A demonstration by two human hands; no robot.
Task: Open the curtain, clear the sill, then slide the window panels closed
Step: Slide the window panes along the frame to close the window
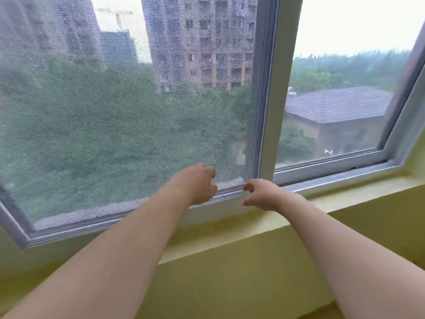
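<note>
A grey mesh screen panel (115,111) fills the left and middle of the window. Its grey right stile (262,88) stands beside a white glass panel's frame (273,100). My left hand (195,184) reaches to the screen's lower right part, fingers loosely curled against the mesh, holding nothing. My right hand (259,194) hovers by the screen's bottom right corner, fingers apart and bent, thumb near the lower rail (225,198). The glass pane (333,100) to the right shows roofs and trees. The yellow sill (230,229) runs under both hands.
The white window frame (333,171) slants up to the right, where it meets a yellow side wall (416,153). A yellow wall (230,284) drops below the sill. No curtain shows in view.
</note>
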